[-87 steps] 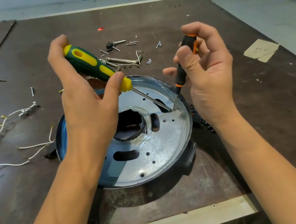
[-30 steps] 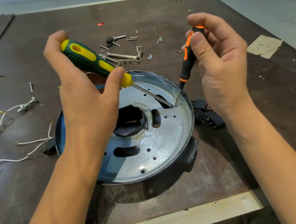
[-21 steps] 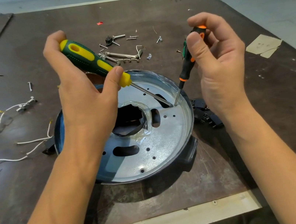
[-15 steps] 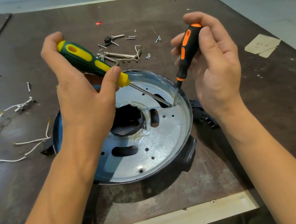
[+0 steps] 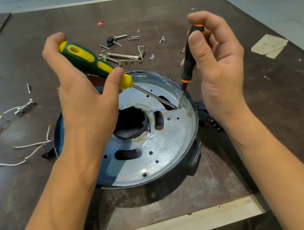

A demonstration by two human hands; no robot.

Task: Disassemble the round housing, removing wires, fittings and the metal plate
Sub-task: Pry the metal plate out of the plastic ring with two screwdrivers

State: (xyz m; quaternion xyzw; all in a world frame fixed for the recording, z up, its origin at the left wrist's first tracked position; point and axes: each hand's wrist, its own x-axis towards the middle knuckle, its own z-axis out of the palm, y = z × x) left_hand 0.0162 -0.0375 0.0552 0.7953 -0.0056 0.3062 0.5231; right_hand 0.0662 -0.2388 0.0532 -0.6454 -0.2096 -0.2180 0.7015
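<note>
Near table's (image 5: 281,134) front edge: left hand (image 5: 86,107) grips green screwdriver (image 5: 89,62), right hand (image 5: 220,72) pinches orange screwdriver (image 5: 187,63); best to hold its tip square on metal plate (image 5: 171,151).

I find no readable text: none on the yellow-green screwdriver (image 5: 86,59) or black-orange screwdriver (image 5: 187,67), and marks on the paper scrap (image 5: 268,46) are illegible.
</note>
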